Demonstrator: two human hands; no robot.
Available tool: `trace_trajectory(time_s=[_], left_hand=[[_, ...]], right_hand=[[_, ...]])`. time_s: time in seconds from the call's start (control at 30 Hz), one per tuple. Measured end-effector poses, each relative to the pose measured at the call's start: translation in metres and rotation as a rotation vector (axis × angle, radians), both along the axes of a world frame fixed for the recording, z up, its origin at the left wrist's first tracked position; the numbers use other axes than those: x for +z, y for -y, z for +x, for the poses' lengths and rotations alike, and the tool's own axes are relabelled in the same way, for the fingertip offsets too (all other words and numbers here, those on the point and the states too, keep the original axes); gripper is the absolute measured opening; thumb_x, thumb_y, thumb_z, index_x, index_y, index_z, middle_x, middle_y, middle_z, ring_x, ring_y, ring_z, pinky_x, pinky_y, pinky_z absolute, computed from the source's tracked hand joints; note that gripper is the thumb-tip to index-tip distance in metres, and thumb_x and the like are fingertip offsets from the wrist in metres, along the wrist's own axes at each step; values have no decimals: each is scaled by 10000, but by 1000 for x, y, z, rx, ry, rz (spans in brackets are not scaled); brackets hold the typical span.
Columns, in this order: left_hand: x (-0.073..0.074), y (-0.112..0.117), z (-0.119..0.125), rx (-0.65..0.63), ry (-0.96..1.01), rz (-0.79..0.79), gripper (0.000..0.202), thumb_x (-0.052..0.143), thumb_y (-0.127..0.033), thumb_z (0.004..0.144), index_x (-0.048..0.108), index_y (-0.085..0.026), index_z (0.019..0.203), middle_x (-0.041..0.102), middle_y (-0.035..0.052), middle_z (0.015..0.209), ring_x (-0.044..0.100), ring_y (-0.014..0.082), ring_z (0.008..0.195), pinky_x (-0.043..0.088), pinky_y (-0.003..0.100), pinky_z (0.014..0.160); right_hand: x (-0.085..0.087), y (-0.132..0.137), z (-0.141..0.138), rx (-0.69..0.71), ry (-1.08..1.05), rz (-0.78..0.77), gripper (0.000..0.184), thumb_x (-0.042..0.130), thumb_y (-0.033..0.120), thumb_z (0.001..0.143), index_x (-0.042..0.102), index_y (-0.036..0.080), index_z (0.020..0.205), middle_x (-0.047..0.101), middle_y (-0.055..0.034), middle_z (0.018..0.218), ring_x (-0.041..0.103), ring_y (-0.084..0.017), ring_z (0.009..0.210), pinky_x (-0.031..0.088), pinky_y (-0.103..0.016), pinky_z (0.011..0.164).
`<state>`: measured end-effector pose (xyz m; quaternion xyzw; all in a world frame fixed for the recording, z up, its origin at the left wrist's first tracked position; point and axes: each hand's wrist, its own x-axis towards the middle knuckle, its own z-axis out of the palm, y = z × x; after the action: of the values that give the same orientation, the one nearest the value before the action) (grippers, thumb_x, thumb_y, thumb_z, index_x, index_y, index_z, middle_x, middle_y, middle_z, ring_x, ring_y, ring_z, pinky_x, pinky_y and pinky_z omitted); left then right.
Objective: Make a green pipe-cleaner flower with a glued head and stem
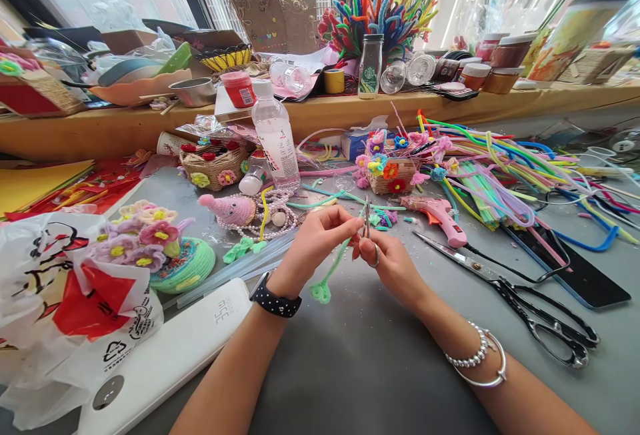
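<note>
The left hand [314,243] pinches a green pipe cleaner [334,267] just above the grey worktop [370,355] — its curled end hangs down. The right hand [395,265] is closed around small scissors [367,216], blades pointing up beside the left fingertips.

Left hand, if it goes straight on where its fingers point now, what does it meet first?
Most likely the small scissors in the right hand: the left hand, pinching a green pipe cleaner, points rightward at them from very close.
</note>
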<state>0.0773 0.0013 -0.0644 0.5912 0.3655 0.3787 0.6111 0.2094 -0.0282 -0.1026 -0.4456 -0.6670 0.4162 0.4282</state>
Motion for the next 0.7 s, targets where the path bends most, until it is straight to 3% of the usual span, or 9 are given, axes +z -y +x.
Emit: trace_trajectory(time_s=[0.23, 0.7], left_hand=[[-1, -2, -1, 8, -60, 24, 226, 552, -303, 707, 459, -139, 584, 506, -34, 543, 454, 63, 515, 363, 197, 520], [1, -2, -1, 67, -95, 68, 200, 543, -322, 710, 530, -140, 626, 532, -18, 597, 471, 86, 580, 369, 216, 578]], right_hand=[[1, 0, -1, -52, 17, -16, 493, 328, 616, 743, 436, 162, 584, 380, 22, 534, 328, -93, 502, 270, -213, 470], [-1, -3, -1, -128, 42, 9, 414, 402, 522, 763, 423, 166, 552, 366, 31, 519, 314, -89, 493, 257, -209, 467]])
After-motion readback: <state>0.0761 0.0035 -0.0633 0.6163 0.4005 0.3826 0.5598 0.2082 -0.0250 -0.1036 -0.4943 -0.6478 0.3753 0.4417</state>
